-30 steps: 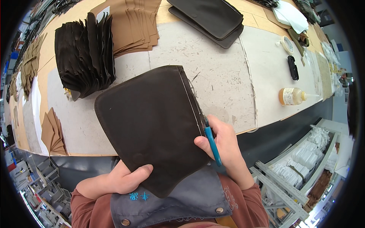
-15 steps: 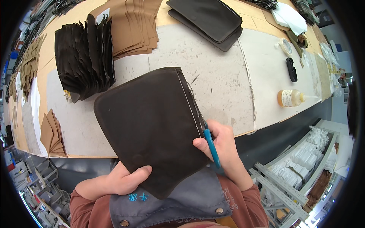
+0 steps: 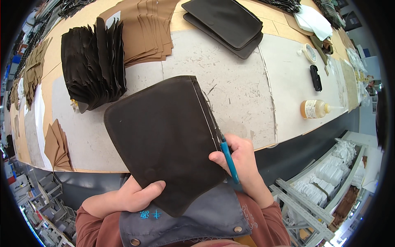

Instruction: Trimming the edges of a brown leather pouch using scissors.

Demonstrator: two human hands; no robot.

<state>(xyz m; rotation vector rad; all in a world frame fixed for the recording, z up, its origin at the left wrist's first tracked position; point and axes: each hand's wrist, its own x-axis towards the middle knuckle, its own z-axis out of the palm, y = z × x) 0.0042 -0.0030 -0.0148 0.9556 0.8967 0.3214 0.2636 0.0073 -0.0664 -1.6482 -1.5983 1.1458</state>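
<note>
A dark brown leather panel (image 3: pixel 164 127), several-sided with rounded corners, is held up over the near edge of the table. My left hand (image 3: pixel 142 193) grips its lower left edge, thumb on top and the other fingers hidden underneath. In my right hand (image 3: pixel 240 158) is a pair of scissors with a blue handle (image 3: pixel 229 161), closed in by the fingers at the panel's right edge. Their blades lie along that edge, mostly hidden. A pale line and loose thread run down the same side.
A thick bundle of dark leather pieces (image 3: pixel 92 68) stands left, beside fanned brown sheets (image 3: pixel 146 33). Two dark flat pieces (image 3: pixel 224 24) lie far back. At right are a tape roll (image 3: pixel 308 52), a black tool (image 3: pixel 315 78) and an amber bottle (image 3: pixel 313 109). A metal rack (image 3: pixel 304 210) stands lower right.
The whole view has shifted slightly, with the table things a little lower. Both hands keep their hold on the panel and the scissors, almost unmoved.
</note>
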